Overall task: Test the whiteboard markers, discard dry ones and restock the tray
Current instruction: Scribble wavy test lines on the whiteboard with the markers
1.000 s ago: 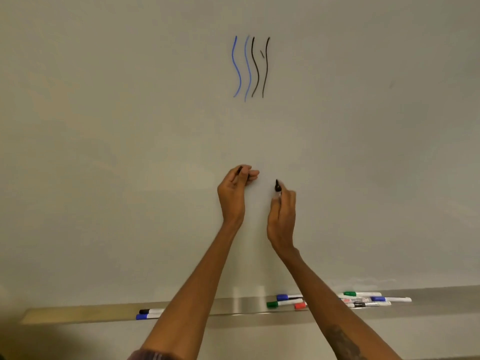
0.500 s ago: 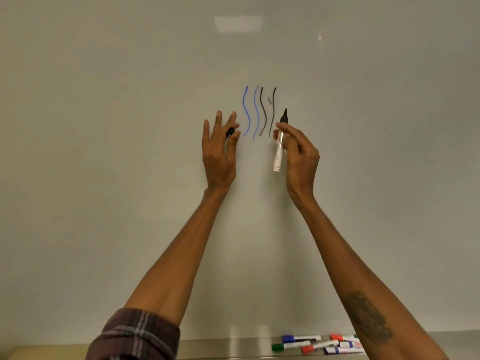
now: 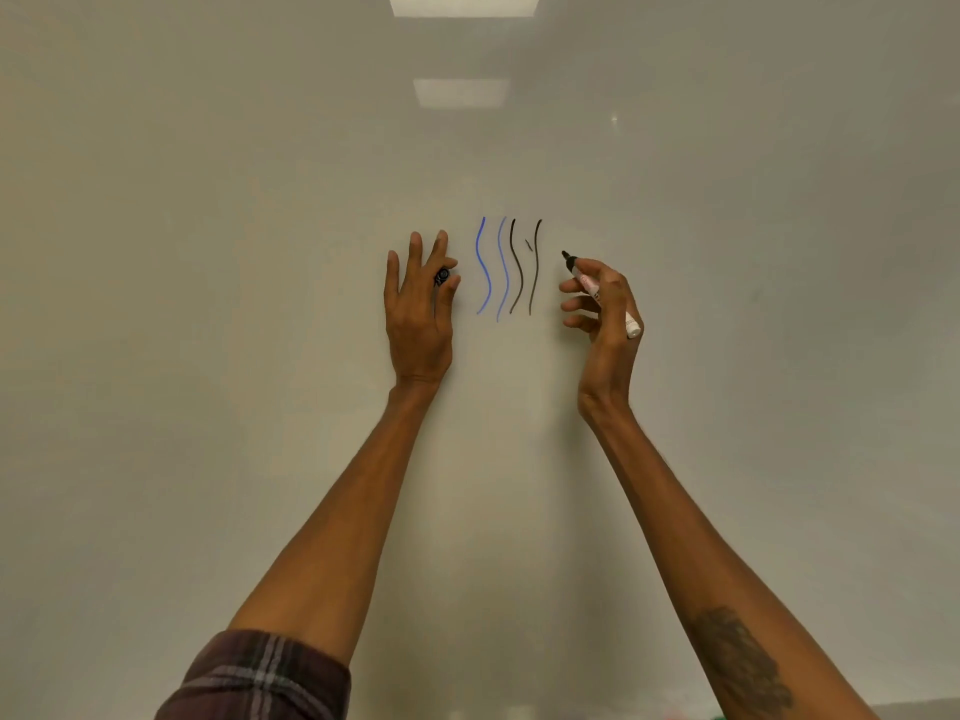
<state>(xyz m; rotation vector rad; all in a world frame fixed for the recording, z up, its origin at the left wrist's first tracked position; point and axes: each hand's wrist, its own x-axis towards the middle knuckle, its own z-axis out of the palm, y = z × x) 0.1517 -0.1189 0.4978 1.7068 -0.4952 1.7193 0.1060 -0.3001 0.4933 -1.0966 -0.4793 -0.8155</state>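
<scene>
My right hand point(image 3: 607, 317) hides part of the white black-tipped marker point(image 3: 586, 280), its label unreadable. My left hand point(image 3: 415, 324) covers most of the small black cap point(image 3: 442, 275).

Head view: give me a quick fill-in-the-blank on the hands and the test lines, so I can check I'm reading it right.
1. The marker in the right hand has a ____ tip.
2. The board bears ____ long wavy lines.
3. The two lines nearest the left hand, which pinches the cap, are ____.
Missing words: black; four; blue.
</scene>
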